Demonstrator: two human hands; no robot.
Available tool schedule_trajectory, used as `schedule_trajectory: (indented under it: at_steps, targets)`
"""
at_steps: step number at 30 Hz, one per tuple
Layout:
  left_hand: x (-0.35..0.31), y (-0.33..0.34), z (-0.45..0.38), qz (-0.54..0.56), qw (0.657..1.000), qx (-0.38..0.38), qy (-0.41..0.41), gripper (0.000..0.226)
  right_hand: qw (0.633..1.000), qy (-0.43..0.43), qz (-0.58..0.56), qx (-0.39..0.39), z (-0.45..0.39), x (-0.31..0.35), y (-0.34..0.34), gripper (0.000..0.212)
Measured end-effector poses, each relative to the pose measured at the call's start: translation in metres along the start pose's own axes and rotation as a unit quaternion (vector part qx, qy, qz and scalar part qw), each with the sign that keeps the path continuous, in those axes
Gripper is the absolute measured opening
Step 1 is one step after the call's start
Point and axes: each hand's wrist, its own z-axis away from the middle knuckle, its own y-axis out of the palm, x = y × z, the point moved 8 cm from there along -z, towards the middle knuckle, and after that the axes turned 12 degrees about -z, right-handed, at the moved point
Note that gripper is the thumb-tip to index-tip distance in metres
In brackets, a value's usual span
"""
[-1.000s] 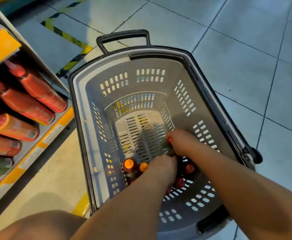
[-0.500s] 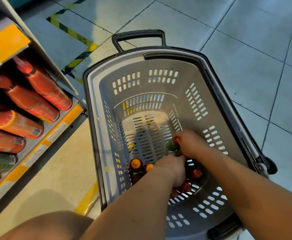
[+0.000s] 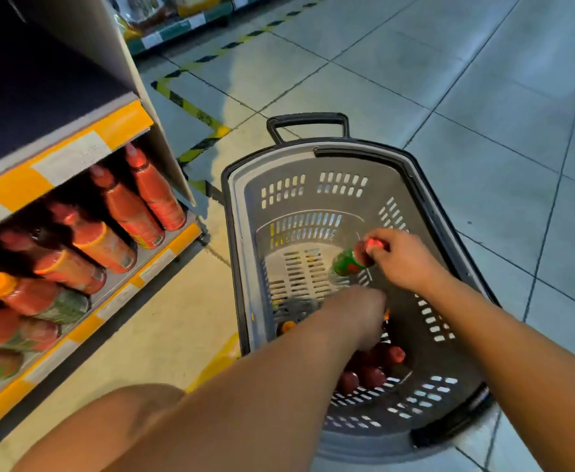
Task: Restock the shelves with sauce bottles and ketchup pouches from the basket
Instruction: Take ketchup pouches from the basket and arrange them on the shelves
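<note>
A grey plastic basket (image 3: 241, 233) with a black handle stands on the floor in front of me. My right hand (image 3: 405, 258) grips a small sauce bottle (image 3: 349, 261) with a green label and red cap by its neck, lifted above the basket floor. My left hand (image 3: 364, 315) reaches down into the near end of the basket, its fingers hidden among the bottles; what it holds cannot be seen. Several red-capped bottles (image 3: 371, 371) and an orange-capped one (image 3: 287, 326) stand in the basket below it.
The shelf (image 3: 75, 158) on my left has yellow and white edge strips and carries rows of red sauce bottles (image 3: 149, 195) lying neck-up. Yellow-black floor tape (image 3: 190, 107) runs beyond it. My knee (image 3: 126, 420) is at the bottom left. Tiled floor lies right of the basket.
My right hand has lifted the green-labelled bottle up from among the others. The view has tilted up and left, bringing more of the shelf into sight. My left hand stays low in the basket.
</note>
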Motion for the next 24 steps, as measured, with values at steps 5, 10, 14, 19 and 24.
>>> schedule_trajectory:
  at_steps: [5, 10, 14, 19, 24]
  targets:
    - [0.024, -0.093, 0.052, 0.040, 0.995, -0.084, 0.037, 0.018, 0.985, -0.061, -0.113, -0.118, 0.027, 0.052, -0.061, 0.016]
    - [0.077, -0.167, 0.158, 0.146, 0.972, -0.185, -0.016, 0.014, 0.952, -0.084, -0.220, -0.195, 0.079, 0.103, -0.103, 0.010]
    - [0.117, -0.215, 0.277, 0.229, 0.913, -0.329, -0.073, 0.010, 0.930, -0.099, -0.300, -0.187, 0.121, 0.156, -0.106, 0.009]
    - [0.170, -0.229, 0.444, 0.329, 0.802, -0.467, -0.173, 0.011, 0.879, -0.104, -0.454, -0.100, 0.172, 0.233, -0.082, 0.010]
    - [0.214, -0.207, 0.603, 0.357, 0.706, -0.553, -0.261, 0.011, 0.851, -0.134, -0.507, -0.008, 0.225, 0.306, -0.054, 0.013]
